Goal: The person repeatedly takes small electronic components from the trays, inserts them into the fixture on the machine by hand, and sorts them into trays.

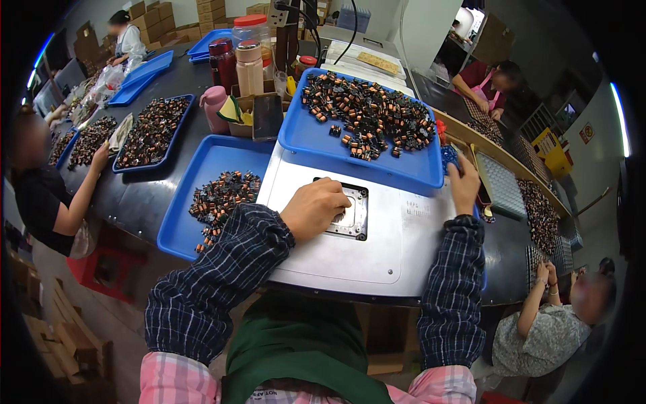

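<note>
In the middle of a flat silver metal panel [367, 269] sits a square recessed fixture [363, 214] with a dark frame and screws at its corners. The left hand [313, 208] lies over its left side, fingers bent down into the opening; they hide their own tips, so I cannot tell whether they pinch a part. The right hand [464, 187] is at the right end of a blue tray [304, 135], its fingers bent beside a dark blue bundle [449, 158]; whether it grips this is likewise unclear. That tray overlaps the panel's far edge and carries a heap of small copper-wound coils [377, 111] with black ends. Left of the panel, a second blue tray [214, 158] bears a smaller pile of similar coils. Beyond it stand a pink bottle [214, 108], a dark red flask [222, 64] and a pale pink flask [249, 69]. Farther left, another blue tray [183, 102] is heaped with parts, near a co-worker in black [42, 202].
</note>
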Demonstrator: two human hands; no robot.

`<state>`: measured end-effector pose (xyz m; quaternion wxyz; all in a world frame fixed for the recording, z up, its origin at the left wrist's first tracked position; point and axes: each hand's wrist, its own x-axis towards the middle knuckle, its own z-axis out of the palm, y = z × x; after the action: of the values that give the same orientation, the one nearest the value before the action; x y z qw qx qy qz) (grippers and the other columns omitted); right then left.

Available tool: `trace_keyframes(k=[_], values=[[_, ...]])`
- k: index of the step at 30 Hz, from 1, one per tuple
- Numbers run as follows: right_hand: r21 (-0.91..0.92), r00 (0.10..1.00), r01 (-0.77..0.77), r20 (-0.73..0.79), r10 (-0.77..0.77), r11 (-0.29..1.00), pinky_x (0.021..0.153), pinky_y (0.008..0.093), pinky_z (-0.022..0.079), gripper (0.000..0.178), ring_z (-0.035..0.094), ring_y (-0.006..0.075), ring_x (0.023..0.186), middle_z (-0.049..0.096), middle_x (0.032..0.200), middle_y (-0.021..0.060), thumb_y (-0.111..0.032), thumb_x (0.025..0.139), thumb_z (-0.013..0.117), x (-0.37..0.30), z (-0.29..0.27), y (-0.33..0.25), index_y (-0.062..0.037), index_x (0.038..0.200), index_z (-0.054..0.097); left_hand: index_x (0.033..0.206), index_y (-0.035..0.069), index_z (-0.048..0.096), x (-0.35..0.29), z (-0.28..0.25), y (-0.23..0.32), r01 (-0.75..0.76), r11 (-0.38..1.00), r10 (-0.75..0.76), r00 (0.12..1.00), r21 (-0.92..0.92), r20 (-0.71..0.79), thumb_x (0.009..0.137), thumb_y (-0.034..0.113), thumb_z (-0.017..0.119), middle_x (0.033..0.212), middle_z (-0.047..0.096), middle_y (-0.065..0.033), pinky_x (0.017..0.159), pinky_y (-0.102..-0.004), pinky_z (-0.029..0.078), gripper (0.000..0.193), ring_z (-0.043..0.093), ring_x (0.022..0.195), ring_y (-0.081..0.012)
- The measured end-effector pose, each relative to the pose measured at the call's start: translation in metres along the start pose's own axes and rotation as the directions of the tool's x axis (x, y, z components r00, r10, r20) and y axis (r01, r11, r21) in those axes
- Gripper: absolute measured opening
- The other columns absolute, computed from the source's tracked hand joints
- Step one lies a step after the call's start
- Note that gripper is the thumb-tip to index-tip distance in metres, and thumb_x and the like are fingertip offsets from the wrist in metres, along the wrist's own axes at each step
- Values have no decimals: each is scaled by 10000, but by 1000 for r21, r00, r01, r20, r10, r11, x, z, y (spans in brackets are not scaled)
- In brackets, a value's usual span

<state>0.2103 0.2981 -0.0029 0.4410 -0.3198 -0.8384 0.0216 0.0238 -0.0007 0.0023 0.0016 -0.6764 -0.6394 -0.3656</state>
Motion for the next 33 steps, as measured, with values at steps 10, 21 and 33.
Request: trace_keyframes(k=[10,21,33], values=[[78,914,240,319,-252,968,912,368,347,536,398,309,1089,482,1183,103,-157,691,645,10,29,-69,-155,1198,470,873,-8,604,-95,-56,-51,499,866,-439,732,-29,-522,712,-31,569,826,574,-109,692,-269,453,165,567,774,-209],[406,940,95,264,-216,909,685,240,435,462,526,149,765,552,897,68,1,682,613,-1,46,-79,-72,1129,525,931,56,607,59,-17,-88,215,951,-110,907,223,-406,648,21,552,992,552,-126,831,-365,412,290,510,941,-302],[466,952,-139,306,-11,874,592,195,404,186,512,75,644,562,733,11,-45,740,608,4,26,-67,13,915,584,871,99,580,78,1,-80,427,874,-364,891,231,-269,686,77,594,906,522,-67,768,-366,384,187,474,911,-261]])
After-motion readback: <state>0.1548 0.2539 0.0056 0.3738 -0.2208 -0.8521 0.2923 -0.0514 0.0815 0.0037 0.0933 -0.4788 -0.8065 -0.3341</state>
